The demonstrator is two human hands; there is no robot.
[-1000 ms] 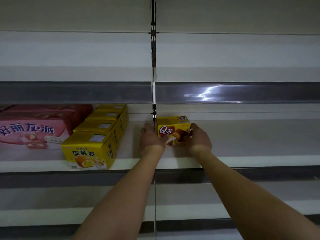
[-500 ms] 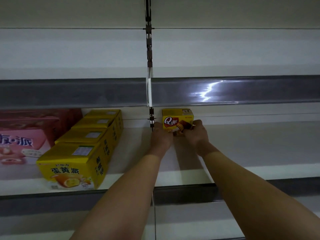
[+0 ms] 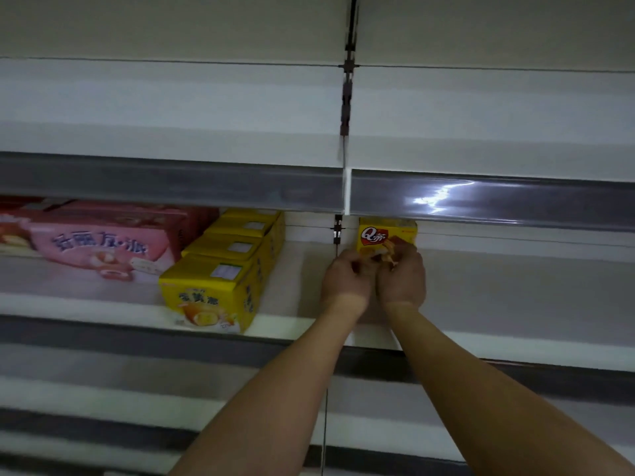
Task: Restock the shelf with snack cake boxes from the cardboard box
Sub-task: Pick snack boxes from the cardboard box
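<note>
Fingers (image 3: 395, 261) of both hands curl against the upright snack cake box (image 3: 387, 235), front facing outward, deep on the shelf (image 3: 515, 304).

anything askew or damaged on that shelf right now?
Nothing stands out. The Q box stands upright at the back of the shelf, both hands at its front. The yellow boxes sit in a straight row beside the pink boxes. The picture is blurred, so fine damage would not show.

- A row of yellow egg-yolk pie boxes (image 3: 220, 286) runs from the shelf's front edge to its back.
- Pink pie boxes (image 3: 103, 245) lie just left of them.
- A dark upright rail (image 3: 347, 97) divides the back panels.
</note>
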